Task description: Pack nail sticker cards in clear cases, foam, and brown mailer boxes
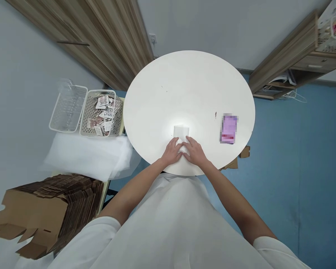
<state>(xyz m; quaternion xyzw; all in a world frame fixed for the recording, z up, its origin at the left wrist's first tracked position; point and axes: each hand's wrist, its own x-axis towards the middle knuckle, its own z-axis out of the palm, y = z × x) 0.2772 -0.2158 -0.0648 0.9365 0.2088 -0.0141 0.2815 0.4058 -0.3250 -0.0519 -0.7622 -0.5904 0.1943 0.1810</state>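
A small white piece (pixel 181 130), thin and sheet-like, lies near the front edge of the round white table (pixel 190 82). My left hand (pixel 172 151) grips its left side with curled fingers. From the right, my right hand (pixel 194 151) holds the same piece, its fingers bent over it. My fingertips almost meet in the middle, above the piece's near end. Whether something is wrapped inside the white material cannot be made out, since the hands cover part of it.
A blurred-out pink-purple object (pixel 229 129) lies on the table's right side. At left stand a basket of small printed cards (pixel 102 112), another white basket (pixel 68 108), stacked white translucent sheets (pixel 89 155) and many folded cardboard boxes (pixel 36 213). Wooden shelves (pixel 291 56) stand right.
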